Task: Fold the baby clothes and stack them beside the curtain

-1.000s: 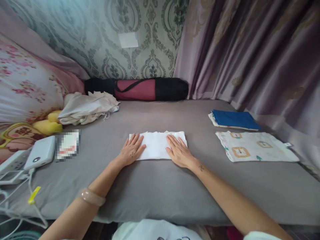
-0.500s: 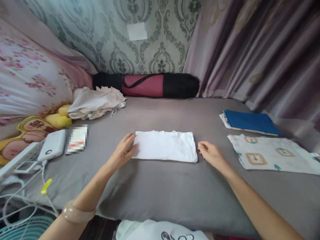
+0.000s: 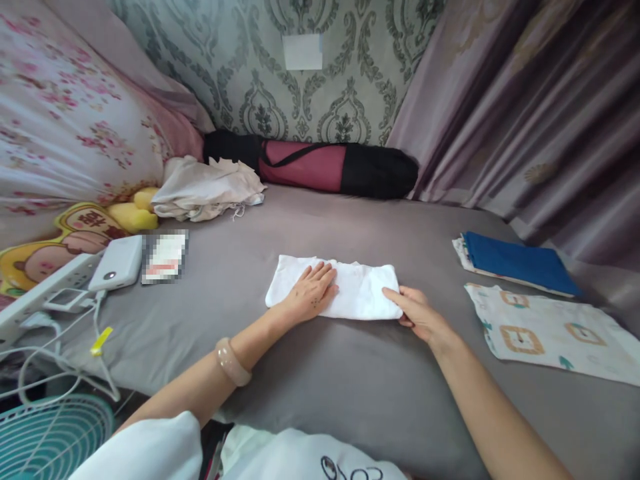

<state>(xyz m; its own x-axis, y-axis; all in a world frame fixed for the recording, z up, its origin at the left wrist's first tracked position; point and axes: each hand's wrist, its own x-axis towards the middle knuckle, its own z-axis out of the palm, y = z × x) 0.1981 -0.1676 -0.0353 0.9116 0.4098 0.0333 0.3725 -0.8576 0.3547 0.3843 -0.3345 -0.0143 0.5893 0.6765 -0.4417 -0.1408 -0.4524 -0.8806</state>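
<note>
**Hands on the folded white cloth**

While my arms reach up from the bottom of the frame, a pale bangle [image 3: 233,361] sits on my left wrist, low and left of centre. Just above it my left hand [image 3: 311,296] lies flat and spread, palm down, on the folded white cloth [image 3: 357,293], holding nothing, only pressing on its left half. To the right of centre my right hand [image 3: 418,312] touches the cloth's right end, fingers loosely curled with the thumb at the lower corner; I cannot tell whether they pinch the edge or merely rest against it. That cloth lies in the middle of the frame on the grey bed [image 3: 320,380], a long rectangle running left to right.

At the lower left corner shows a teal fan grille [image 3: 50,433], with white cables [image 3: 45,363] above it. Further up the left side a white power bank [image 3: 118,270] lies just beside a small blurred card [image 3: 164,256]. On the right, a patterned cloth [image 3: 545,330] is spread flat, and just beyond it a folded blue cloth [image 3: 517,261] lies on another piece.

Higher on the left, a crumpled beige garment [image 3: 207,190] is heaped beside a yellow plush toy [image 3: 127,213]. Against the patterned wall, at upper centre, lies a black and maroon roll bag [image 3: 320,167]. Floral bedding [image 3: 65,133] fills the upper left, purple curtains [image 3: 540,107] the upper right.
</note>
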